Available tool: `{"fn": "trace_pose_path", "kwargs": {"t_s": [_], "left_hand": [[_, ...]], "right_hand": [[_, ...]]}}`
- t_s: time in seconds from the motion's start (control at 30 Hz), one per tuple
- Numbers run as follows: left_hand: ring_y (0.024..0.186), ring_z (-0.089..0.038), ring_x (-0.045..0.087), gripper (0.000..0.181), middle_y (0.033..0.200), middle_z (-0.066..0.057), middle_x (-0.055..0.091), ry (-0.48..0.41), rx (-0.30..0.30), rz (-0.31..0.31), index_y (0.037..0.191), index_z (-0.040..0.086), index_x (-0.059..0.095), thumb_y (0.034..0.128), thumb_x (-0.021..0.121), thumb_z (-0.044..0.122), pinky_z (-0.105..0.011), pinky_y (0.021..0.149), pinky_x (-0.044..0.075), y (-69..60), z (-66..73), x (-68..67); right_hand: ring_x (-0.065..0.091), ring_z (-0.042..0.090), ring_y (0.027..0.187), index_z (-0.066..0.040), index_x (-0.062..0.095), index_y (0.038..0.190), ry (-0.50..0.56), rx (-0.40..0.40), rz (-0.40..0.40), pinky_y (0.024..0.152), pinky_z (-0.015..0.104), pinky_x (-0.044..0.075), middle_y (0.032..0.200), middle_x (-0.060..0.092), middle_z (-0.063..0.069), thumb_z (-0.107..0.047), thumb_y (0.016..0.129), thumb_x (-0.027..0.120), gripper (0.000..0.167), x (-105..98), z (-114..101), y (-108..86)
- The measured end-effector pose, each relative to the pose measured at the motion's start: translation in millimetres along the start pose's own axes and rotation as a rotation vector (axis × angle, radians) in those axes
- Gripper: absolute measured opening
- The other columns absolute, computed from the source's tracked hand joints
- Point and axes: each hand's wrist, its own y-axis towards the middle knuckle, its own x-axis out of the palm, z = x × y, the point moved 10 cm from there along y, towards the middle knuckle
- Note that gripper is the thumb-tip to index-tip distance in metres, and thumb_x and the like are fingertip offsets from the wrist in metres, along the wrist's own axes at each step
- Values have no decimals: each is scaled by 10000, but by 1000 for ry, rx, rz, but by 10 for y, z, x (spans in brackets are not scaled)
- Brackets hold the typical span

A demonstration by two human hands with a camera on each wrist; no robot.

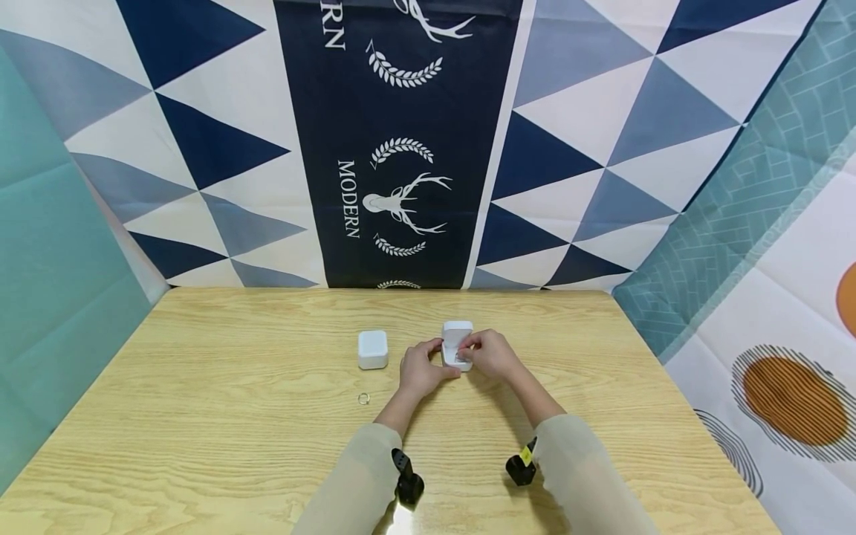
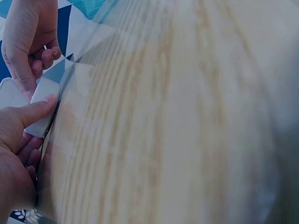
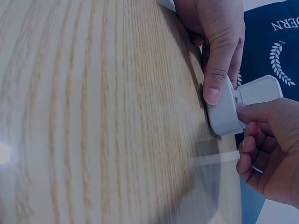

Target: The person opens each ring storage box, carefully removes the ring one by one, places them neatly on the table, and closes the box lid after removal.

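A small white ring box (image 1: 458,334) stands on the table with its lid up. My left hand (image 1: 419,369) grips it from the left, the thumb across its front, as the right wrist view also shows the thumb (image 3: 214,88) on the white wall. My right hand (image 1: 493,355) reaches into the box from the right. Its thumb and forefinger pinch a small metallic ring (image 3: 237,100) at the insert, mostly hidden by the fingertips. The other fingers of that hand are curled, with a thin bright band (image 3: 256,169) among them.
Left of the hands stands a second white box (image 1: 372,349), closed. A loose ring (image 1: 364,399) lies on the wooden table (image 1: 221,416) in front of it. Patterned cloth (image 1: 401,148) hangs along the table's back edge.
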Motion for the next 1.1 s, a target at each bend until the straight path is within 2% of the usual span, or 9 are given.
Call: {"fn": "trace_pose_path", "kwargs": {"t_s": [0.33,0.57,0.87,1.1], "left_hand": [[1094,-272,523,660,1244,-55,625,-2,-3,-1,1256,129,602,673,833,333,-449,967,391,-7,15,-11],[1097,-279,512,657,1237,-64,626,-15,-17,-11,1262,128,599,677,833,315,-458,969,387,-23,11,-7],[1103,-286,512,664,1235,-71,624,-14,-19,-13,1267,127,594,676,834,310,-464,978,387,-29,18,-10],[1102,-280,515,665,1222,-65,630,-16,-15,-16,1264,128,596,674,836,317,-471,972,387,-30,15,1]], "right_hand": [[425,101,577,-40,720,843,31,-1,-1,507,205,350,633,537,-6,-125,832,684,93,-59,-51,-32],[416,94,565,-25,713,846,20,-49,-16,492,203,339,618,514,-17,-121,839,674,104,-73,-111,-52],[412,87,566,-36,714,843,4,-68,-26,492,190,328,619,519,-26,-121,843,668,96,-96,-147,-87],[417,83,570,-30,710,851,20,-109,-71,487,178,325,612,506,-39,-111,842,666,92,-75,-193,-129]]}}
